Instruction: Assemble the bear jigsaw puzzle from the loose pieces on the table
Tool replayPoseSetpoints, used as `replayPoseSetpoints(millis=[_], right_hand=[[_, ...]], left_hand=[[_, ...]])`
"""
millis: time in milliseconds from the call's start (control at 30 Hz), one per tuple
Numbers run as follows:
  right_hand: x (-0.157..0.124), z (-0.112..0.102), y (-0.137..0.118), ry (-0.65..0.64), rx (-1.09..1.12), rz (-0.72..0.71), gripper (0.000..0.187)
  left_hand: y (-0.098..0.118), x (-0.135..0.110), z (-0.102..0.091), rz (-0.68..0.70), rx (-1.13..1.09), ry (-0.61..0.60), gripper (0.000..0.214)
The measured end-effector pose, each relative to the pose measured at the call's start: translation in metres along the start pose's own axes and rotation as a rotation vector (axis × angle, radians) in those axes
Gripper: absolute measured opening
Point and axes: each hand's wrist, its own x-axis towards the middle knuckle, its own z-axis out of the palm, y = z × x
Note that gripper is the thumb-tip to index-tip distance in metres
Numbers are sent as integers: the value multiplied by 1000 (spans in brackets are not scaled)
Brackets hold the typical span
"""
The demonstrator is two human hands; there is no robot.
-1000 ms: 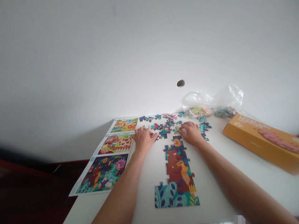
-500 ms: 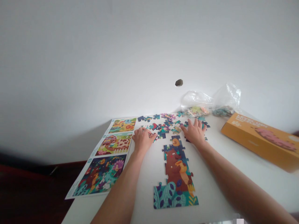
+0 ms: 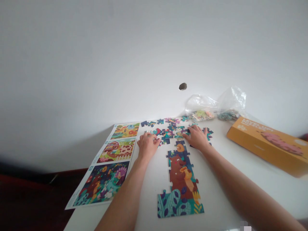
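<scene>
From the head view, the left hand [image 3: 147, 145] curls over loose jigsaw pieces [image 3: 168, 131], any grip unclear; the right hand [image 3: 197, 138] rests lightly curved on them, nearer the assembled jigsaw strip [image 3: 179, 183], whose long axis runs toward the person, below the hands.

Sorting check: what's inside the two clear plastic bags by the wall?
The left plastic bag holds pale multicoloured puzzle pieces, the right plastic bag darker teal ones. Lower pieces in each heap are covered, so neither can be counted.
</scene>
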Motion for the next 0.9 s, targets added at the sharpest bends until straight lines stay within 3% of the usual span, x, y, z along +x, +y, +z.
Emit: replayPoseSetpoints(millis=[167, 300, 400, 900], right_hand=[[2, 2, 3, 0, 109, -88, 36], [4, 1, 10, 98, 97, 35, 32], [5, -1, 15, 79, 74, 100, 29], [7, 2, 16, 74, 133, 110, 28]], left_hand=[[1, -2, 2, 74, -18, -21, 26], [2, -3, 2, 149, -29, -40, 28], [2, -3, 2, 162, -35, -62, 26], [-11, 4, 15, 215, -110, -65, 22]])
